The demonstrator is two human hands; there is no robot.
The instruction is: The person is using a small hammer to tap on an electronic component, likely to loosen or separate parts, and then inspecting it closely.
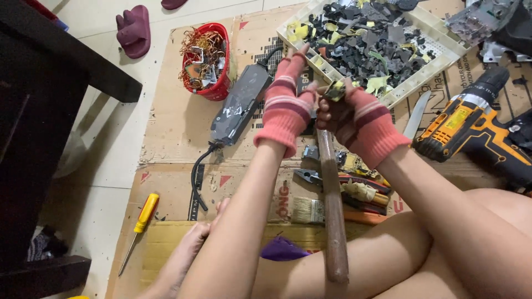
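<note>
- Flattened brown cardboard box [177, 127] with red and black print lies under my grip.
- Pale grey label [235, 113] on the black power adapter [241, 105], left of my grip.

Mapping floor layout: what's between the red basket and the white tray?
Head view: a grey power adapter with black cable lies on cardboard between red basket and white tray.

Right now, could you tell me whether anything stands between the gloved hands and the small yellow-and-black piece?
Nothing visible does: the left hand and right hand already pinch the small yellow-and-black piece between their fingertips.
</note>
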